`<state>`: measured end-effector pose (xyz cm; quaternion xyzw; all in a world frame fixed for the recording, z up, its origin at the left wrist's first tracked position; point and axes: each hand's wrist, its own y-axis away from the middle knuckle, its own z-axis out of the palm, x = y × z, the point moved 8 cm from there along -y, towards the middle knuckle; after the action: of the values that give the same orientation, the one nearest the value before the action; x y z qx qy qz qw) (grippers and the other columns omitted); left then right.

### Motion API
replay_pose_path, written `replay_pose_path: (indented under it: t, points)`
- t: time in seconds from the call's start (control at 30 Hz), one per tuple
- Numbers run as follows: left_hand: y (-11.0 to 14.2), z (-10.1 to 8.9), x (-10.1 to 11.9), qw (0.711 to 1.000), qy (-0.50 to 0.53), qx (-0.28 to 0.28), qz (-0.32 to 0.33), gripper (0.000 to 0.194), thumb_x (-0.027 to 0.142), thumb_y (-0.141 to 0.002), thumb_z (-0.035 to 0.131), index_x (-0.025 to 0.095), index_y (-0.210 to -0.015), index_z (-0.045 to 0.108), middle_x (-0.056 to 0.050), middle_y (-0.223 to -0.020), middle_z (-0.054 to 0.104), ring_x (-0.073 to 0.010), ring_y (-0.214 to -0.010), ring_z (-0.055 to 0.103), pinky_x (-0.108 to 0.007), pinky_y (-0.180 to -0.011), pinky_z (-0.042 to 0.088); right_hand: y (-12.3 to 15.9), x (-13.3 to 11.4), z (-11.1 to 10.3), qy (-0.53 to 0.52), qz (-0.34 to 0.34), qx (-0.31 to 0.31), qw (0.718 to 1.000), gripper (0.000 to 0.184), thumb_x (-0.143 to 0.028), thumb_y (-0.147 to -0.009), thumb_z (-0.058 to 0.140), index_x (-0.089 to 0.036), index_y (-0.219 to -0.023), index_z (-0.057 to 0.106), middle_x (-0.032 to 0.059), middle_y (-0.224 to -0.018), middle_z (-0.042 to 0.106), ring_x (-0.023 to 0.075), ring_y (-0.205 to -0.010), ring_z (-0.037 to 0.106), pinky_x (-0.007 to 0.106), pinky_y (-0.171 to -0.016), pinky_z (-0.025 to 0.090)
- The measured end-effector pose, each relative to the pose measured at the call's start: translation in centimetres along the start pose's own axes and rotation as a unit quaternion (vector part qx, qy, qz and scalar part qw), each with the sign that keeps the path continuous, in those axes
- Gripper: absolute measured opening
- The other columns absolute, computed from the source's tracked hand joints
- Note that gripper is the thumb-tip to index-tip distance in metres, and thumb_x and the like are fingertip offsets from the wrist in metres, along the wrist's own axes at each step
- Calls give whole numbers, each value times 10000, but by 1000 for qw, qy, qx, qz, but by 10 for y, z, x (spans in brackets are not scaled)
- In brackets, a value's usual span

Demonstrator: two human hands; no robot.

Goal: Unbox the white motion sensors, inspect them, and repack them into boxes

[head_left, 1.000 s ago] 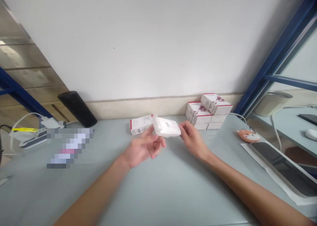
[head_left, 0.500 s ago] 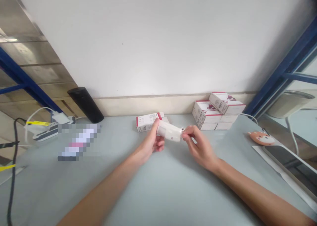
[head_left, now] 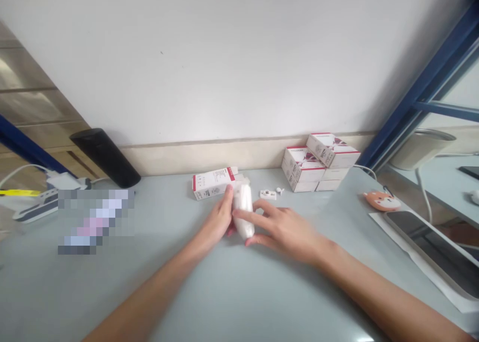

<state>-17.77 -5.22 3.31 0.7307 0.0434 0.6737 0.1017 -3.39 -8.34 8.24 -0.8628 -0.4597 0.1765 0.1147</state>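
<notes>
Two hands shared one white device [head_left: 245, 212] above the grey table [head_left: 243, 292], in front of the open box [head_left: 212, 184]. The left hand [head_left: 216, 223] was closed around its left side, thumb up near the top, probably because that side offered a firm hold. The right hand [head_left: 297, 232] was partly open, its fingers touching the device's front and lower end, perhaps to steady it or control its tilt. Two small white parts, a flat piece [head_left: 268, 195] and a rounder one [head_left: 280, 190], lay just beyond the right hand, likely set there to leave the fingers free.

The open box lay on its side, a flap seemingly sticking out at its right end; its inside could not be seen. Stacked boxes [head_left: 305, 175] near the wall [head_left: 239, 67] looked closed, their contents hidden.
</notes>
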Motion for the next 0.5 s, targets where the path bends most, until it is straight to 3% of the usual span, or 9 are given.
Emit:
replay_pose_path:
  t: [0.07, 0.17, 0.23, 0.27, 0.33, 0.4, 0.5]
  points:
    - [-4, -6, 5, 1000, -14, 9, 25, 789, 897, -920, 290, 218, -812, 677, -10, -579, 553, -140, -450, 407, -300, -473, 292, 0, 7, -4, -16, 18, 18, 1000, 530, -598, -1037, 519, -391, -1525, 515, 106, -1238, 665, 189, -709, 667, 340, -666, 548]
    - [-6, -35, 30, 974, -129, 112, 151, 589, 759, -985, 427, 241, -939, 705, -39, -780, 666, -201, -663, 572, -316, -637, 447, 1, 16, -11, -42, 38, 65, 996, 514, -589, -1023, 563, -368, -1487, 548, 100, -1169, 688, 206, -752, 684, 326, -646, 540]
    - [-2, -54, 51, 901, -287, 196, 258, 406, 631, -983, 563, 264, -1051, 721, -80, -1055, 716, -284, -1003, 627, -373, -893, 484, 1, 21, -17, -50, 52, 104, 992, 502, -569, -1020, 589, -349, -1470, 566, 94, -1108, 698, 212, -765, 688, 319, -633, 532]
    - [-3, -59, 55, 860, -369, 207, 284, 387, 593, -967, 604, 273, -1151, 719, -102, -1175, 700, -334, -1154, 591, -424, -994, 457, 2, 23, -20, -50, 59, 123, 989, 490, -558, -1021, 595, -341, -1460, 575, 93, -1091, 701, 213, -766, 690, 316, -627, 528]
    - [-12, -68, 51, 800, -487, 192, 294, 482, 534, -972, 609, 276, -1377, 637, -142, -1408, 605, -401, -1386, 460, -529, -1140, 362, 3, 28, -27, -44, 76, 160, 983, 464, -534, -1028, 600, -326, -1442, 588, 96, -1095, 705, 210, -770, 695, 313, -621, 525]
    - [-20, -78, 42, 766, -554, 175, 277, 569, 513, -972, 609, 266, -1483, 554, -167, -1507, 521, -434, -1460, 379, -602, -1184, 304, 6, 32, -34, -37, 96, 200, 974, 462, -522, -1019, 621, -318, -1433, 592, 98, -1119, 707, 212, -801, 707, 310, -621, 526]
    - [-25, -83, 35, 763, -577, 141, 256, 514, 469, -999, 579, 280, -1475, 537, -144, -1454, 528, -389, -1382, 471, -578, -1156, 383, 11, 40, -44, -15, 127, 260, 957, 472, -489, -991, 676, -325, -1426, 589, 77, -1122, 711, 216, -864, 719, 304, -626, 526]
